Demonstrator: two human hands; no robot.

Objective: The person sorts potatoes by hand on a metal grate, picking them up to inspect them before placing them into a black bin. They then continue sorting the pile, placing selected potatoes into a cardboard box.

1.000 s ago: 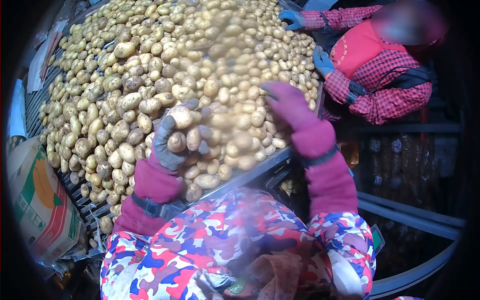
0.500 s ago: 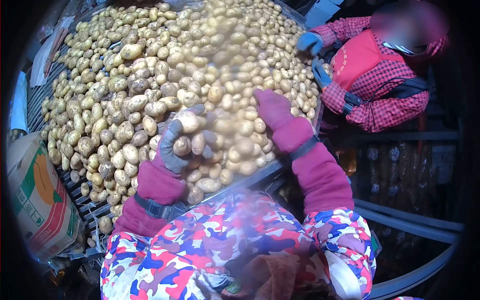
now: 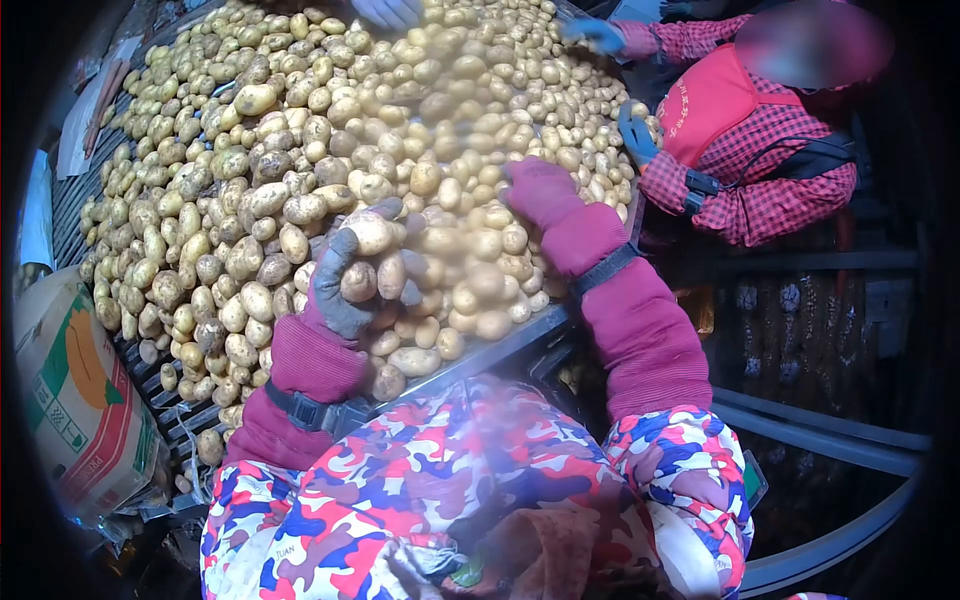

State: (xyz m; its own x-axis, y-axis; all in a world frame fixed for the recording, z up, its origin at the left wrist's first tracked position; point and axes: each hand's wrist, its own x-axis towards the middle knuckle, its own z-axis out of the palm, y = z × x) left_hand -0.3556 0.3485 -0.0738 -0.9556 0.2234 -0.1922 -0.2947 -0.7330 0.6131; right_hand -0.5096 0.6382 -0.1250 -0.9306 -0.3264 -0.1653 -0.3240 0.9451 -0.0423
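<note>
Many potatoes [image 3: 240,215] cover a slatted table in a broad heap. My left hand [image 3: 345,285], in a grey glove, is curled around several potatoes, with one pale potato [image 3: 368,232] on top and others against the palm. Further right, my right hand [image 3: 538,190] reaches over the heap, its back and maroon sleeve toward the camera. Its fingertips are hidden or blurred among the potatoes, so what it holds, if anything, cannot be made out.
At the right, a co-worker in a checked shirt and red apron [image 3: 708,112] has blue-gloved hands at the heap. Another gloved hand [image 3: 388,12] shows at the top edge. A printed carton [image 3: 85,400] stands at left; a metal edge [image 3: 490,357] runs before me.
My right hand has shifted slightly up and left. The co-worker's upper hand has moved up and left, and another gloved hand has appeared at the top. My left hand still holds potatoes.
</note>
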